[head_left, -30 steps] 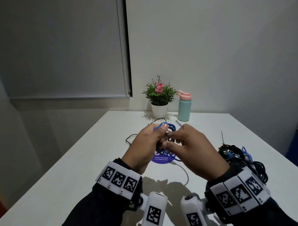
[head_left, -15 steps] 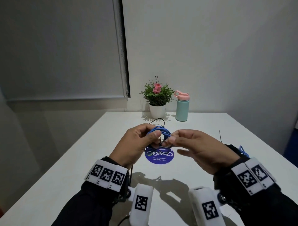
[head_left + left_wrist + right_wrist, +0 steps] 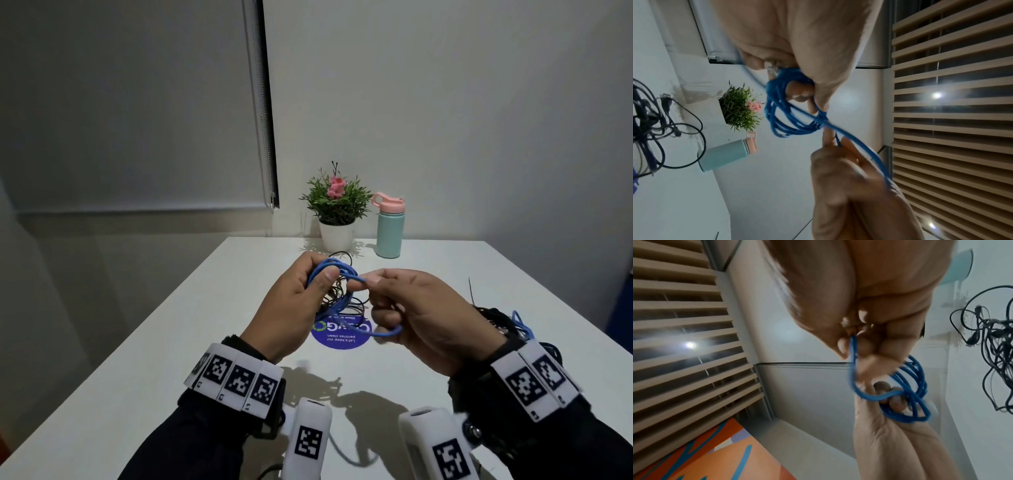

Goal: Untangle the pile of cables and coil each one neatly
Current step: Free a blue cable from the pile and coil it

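Both hands up above the white table (image 3: 191,329), mid-frame in head view. Left hand (image 3: 287,308) grips a small coil of blue cable (image 3: 337,274), loops wrapped round the fingers, thumb clamping on top. Right hand (image 3: 421,315) at 3 o'clock of the coil pinches the cable's free strand between thumb and forefinger; the slack loops down under its curled fingers. Tangle of black cables (image 3: 346,298) on the table just behind the hands, over a purple round sticker (image 3: 339,337). More tangled cables (image 3: 503,322) at 3 o'clock by the right wrist. Potted plant (image 3: 337,205) and teal bottle (image 3: 389,228) at 12 o'clock.
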`<state>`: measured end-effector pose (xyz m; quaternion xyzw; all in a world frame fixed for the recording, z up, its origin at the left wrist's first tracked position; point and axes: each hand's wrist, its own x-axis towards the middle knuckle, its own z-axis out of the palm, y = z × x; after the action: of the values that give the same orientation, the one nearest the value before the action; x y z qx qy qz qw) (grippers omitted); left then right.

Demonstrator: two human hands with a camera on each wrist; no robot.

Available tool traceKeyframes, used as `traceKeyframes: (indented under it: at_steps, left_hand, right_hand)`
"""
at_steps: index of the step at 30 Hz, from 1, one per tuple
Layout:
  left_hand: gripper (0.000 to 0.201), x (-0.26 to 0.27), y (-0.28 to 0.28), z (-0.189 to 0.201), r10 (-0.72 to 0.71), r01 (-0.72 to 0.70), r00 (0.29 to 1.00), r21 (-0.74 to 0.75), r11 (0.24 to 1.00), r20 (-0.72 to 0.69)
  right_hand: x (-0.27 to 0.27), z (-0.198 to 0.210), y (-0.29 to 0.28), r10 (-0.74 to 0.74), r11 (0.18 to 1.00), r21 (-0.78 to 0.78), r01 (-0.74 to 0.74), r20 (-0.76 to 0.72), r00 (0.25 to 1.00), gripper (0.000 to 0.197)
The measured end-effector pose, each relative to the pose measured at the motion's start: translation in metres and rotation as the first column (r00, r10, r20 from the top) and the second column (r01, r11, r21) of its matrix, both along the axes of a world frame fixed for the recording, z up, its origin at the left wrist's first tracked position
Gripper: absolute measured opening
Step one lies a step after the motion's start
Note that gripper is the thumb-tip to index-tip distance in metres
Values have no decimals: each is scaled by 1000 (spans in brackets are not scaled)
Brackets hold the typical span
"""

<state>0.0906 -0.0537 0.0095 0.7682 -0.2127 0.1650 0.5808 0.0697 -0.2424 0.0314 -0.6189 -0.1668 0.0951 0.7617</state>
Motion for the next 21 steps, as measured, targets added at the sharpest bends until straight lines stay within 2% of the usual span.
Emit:
traceKeyframes:
  at_steps: [3,6,9,11,13,15,18,21]
  left_hand:
    - [16,2,4,0,17,-17,1000,0,1000,9]
    - [18,0,-2,-5,2,-4,997,-30,1000,-74]
    - [16,-6,-14,-6,-128,105,962,-102,989,-243]
    - [15,-10,-19,-5,-238,188,928,-191,963,-285]
    - [21,-14,-24,-4,-297,226,918,-270,936,-264]
    - [21,-17,-26,-4,-308,225,925,-333,916,-222]
    - [25,-17,-28,-3,-214,145,955,-301,942,-207]
    - [26,-14,-27,-4,-177,126,966,-253,959,-190]
  right_hand:
    - [2,3,-8,-48,984,-167,59,72,996,18]
    - [9,3,-15,-163,967,-169,191,167,972,19]
    - [16,0,-21,-298,919,-165,357,303,905,17]
    - [20,-5,-22,-338,903,-151,403,331,881,15]
    - [22,-12,-19,-275,933,-159,323,266,924,18]
    - [22,-19,-12,-151,967,-182,178,149,977,29]
    - [21,-24,-7,-56,978,-200,59,20,998,37]
    - [21,-22,-12,-12,970,-241,9,-9,1000,30]
